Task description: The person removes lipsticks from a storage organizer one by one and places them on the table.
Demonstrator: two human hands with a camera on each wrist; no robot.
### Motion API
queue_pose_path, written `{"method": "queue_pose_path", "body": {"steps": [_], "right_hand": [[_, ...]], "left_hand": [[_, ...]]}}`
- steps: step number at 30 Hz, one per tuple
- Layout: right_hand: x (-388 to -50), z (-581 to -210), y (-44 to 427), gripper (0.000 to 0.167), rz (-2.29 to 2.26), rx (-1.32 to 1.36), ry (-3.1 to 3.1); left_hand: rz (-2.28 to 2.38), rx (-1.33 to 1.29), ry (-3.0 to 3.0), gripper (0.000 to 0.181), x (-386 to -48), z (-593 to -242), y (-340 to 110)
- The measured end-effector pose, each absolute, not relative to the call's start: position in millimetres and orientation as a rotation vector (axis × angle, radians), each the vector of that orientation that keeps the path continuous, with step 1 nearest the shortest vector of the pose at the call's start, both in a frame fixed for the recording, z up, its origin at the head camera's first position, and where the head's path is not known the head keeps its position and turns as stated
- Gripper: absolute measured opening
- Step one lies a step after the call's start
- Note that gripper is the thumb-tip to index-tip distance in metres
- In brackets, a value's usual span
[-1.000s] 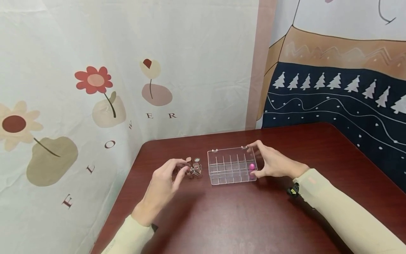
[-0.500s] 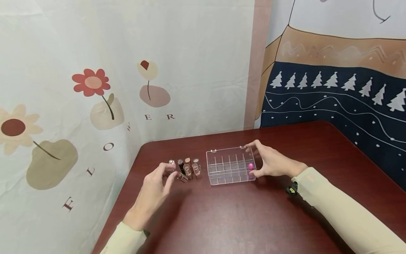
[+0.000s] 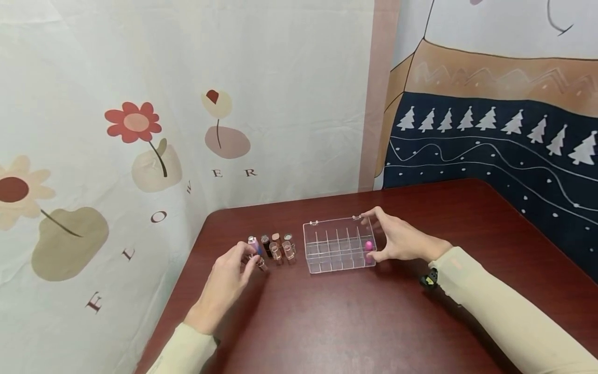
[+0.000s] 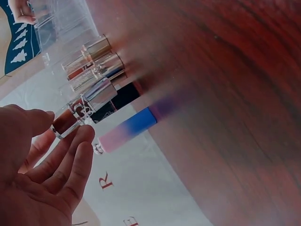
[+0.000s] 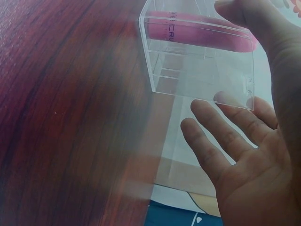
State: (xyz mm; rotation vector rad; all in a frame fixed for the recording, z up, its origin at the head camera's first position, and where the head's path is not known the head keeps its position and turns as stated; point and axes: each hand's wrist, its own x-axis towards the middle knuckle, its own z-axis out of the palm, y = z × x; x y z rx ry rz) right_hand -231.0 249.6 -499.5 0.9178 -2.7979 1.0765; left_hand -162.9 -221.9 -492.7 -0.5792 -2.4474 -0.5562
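Observation:
Between thumb and fingertips, my left hand (image 3: 224,275) pinches a lip gloss tube (image 4: 68,123) with a brown body and a silvery section. That tube tilts toward the table. Beside it stands a pink-to-blue tube (image 4: 129,129), apart from the hand. Several other lip tubes are close by, among them a black one (image 3: 266,245) and a clear-topped one (image 3: 289,251). My right hand (image 3: 402,236) grips the right end of a clear divided plastic box (image 3: 334,255), thumb in front and fingers behind. A bright pink tube (image 5: 202,34) is in the box's rightmost compartment.
Everything rests on a dark red wooden table (image 3: 355,322). A pale flower-printed cloth (image 3: 289,104) hangs behind and to the left. A navy cloth with white trees (image 3: 495,145) hangs at the right.
My left hand has moved left and slightly down, carrying the lip gloss away from the box, so the other tubes now show. My right hand keeps its grip on the box.

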Motion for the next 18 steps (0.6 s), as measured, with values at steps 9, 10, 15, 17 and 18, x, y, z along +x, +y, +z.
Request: {"method": "queue_pose_path", "body": {"steps": [9, 10, 15, 17, 18], "right_hand": [[-229, -498, 248, 0.097, 1.090, 0.923, -2.799], [-229, -498, 248, 0.097, 1.090, 0.922, -2.801], [-229, -498, 248, 0.096, 1.087, 0.923, -2.794], [-229, -498, 248, 0.096, 1.086, 0.922, -2.792], [-229, -498, 248, 0.096, 1.088, 0.919, -2.795]], "left_hand": [[-0.499, -0.568, -2.465, 0.020, -174, -496, -217], [-0.499, -0.565, -2.472, 0.020, -175, -497, -216], [-0.508, -0.555, -2.502, 0.019, -181, -499, -213], [-0.512, -0.548, -2.517, 0.019, -182, -500, -212], [-0.513, -0.544, -2.525, 0.019, -182, -500, -211]]}}
